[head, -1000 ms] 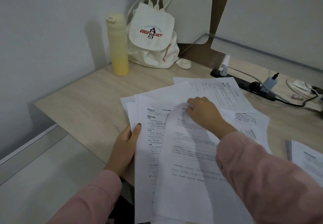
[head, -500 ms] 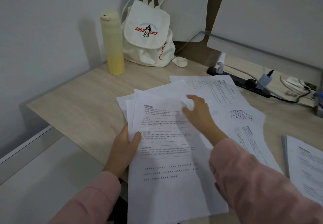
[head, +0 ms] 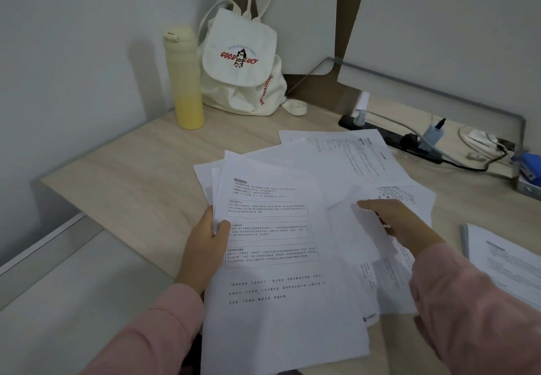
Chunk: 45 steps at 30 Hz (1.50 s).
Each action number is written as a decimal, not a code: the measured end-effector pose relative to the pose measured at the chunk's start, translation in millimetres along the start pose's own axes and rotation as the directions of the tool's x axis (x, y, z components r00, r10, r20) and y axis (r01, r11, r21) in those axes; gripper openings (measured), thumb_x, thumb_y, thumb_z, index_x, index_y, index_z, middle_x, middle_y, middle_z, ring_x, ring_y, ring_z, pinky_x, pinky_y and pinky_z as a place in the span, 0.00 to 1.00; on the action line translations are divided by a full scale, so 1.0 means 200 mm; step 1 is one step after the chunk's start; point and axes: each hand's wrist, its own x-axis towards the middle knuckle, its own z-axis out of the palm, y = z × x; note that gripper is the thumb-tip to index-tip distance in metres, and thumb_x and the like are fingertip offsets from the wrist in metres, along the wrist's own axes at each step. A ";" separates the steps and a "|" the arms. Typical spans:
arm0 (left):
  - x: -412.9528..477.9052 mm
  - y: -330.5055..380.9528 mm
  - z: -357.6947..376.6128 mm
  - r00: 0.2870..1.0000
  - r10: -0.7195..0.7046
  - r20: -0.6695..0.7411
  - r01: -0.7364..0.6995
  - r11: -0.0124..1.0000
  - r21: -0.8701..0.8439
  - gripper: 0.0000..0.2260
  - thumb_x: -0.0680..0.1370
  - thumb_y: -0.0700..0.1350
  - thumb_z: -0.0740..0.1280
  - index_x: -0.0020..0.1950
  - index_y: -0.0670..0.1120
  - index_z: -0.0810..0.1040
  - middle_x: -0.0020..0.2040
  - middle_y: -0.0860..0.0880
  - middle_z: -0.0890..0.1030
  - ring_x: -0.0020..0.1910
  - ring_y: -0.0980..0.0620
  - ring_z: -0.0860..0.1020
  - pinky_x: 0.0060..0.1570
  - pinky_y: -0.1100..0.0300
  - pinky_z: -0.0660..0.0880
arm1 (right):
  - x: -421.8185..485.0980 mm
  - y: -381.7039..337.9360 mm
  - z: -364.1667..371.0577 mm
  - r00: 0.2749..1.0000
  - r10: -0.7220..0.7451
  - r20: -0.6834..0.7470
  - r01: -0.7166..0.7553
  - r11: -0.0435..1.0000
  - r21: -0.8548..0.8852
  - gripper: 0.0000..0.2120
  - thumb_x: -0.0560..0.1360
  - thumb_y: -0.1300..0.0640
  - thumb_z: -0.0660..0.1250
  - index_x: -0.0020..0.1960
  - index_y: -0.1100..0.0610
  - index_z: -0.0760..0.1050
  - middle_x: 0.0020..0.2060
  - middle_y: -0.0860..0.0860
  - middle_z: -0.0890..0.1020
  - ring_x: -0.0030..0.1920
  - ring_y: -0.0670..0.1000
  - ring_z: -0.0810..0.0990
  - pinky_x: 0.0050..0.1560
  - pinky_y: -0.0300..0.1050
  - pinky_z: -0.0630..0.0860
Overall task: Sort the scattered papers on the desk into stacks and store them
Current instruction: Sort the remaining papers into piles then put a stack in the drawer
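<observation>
At the near edge of the desk [head: 131,187], left hand [head: 205,245] grips a sheaf of papers [head: 278,257] by its left margin: thumb pressed on the top printed page, fingers out of sight beneath. The sheaf lies tilted slightly, lower end overhanging the desk edge toward the person, upper end resting over other pages. Top page shows boxed blocks of text; print too small to read. Right hand [head: 401,225] is just right of the sheaf, fingers [head: 369,206] reaching leftward against a blurred sheet [head: 351,228] that covers part of them; cannot tell whether the sheet is pinched or only touched. Loose sheets [head: 351,158] fan out behind and to the right of the sheaf, overlapping one another flat on the desk, some printed side up. A separate stack [head: 506,260] of printed pages sits apart at the right edge of the view. Both forearms wear pink sleeves [head: 152,327]. At the back left corner, a pale yellow bottle [head: 184,78] stands upright, touching or just beside a cream backpack [head: 240,61] with a red "GOOD LUCY" print, which leans against the wall. A black power strip [head: 389,138] with plugs and cables lies along the back right, and a blue object [head: 531,166] sits at the far right edge.
</observation>
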 end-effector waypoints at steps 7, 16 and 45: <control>-0.01 0.02 0.00 1.000 -0.015 0.002 0.015 0.999 -0.047 0.14 0.79 0.39 0.56 0.59 0.51 0.75 0.52 0.56 0.81 0.50 0.54 0.80 0.51 0.53 0.78 | 0.06 -0.13 0.04 0.994 -0.104 0.014 0.104 0.994 0.027 0.22 0.73 0.52 0.68 0.62 0.63 0.73 0.55 0.58 0.77 0.52 0.58 0.75 0.52 0.48 0.70; -0.01 0.03 -0.01 0.999 -0.006 -0.039 0.002 0.996 -0.089 0.13 0.79 0.38 0.57 0.58 0.51 0.73 0.50 0.59 0.79 0.49 0.60 0.77 0.43 0.64 0.73 | 0.08 -0.18 0.01 0.884 -0.294 -0.362 0.325 0.946 0.024 0.15 0.75 0.58 0.65 0.59 0.62 0.76 0.52 0.60 0.80 0.55 0.61 0.77 0.57 0.50 0.72; 0.01 0.04 -0.03 0.994 -0.078 -0.074 0.051 0.947 -0.316 0.15 0.81 0.50 0.58 0.38 0.53 0.80 0.34 0.57 0.82 0.37 0.56 0.78 0.37 0.63 0.73 | -0.38 0.38 0.13 0.538 -0.769 0.346 0.786 0.308 -0.537 0.15 0.67 0.64 0.74 0.47 0.45 0.83 0.45 0.41 0.85 0.52 0.39 0.77 0.52 0.20 0.66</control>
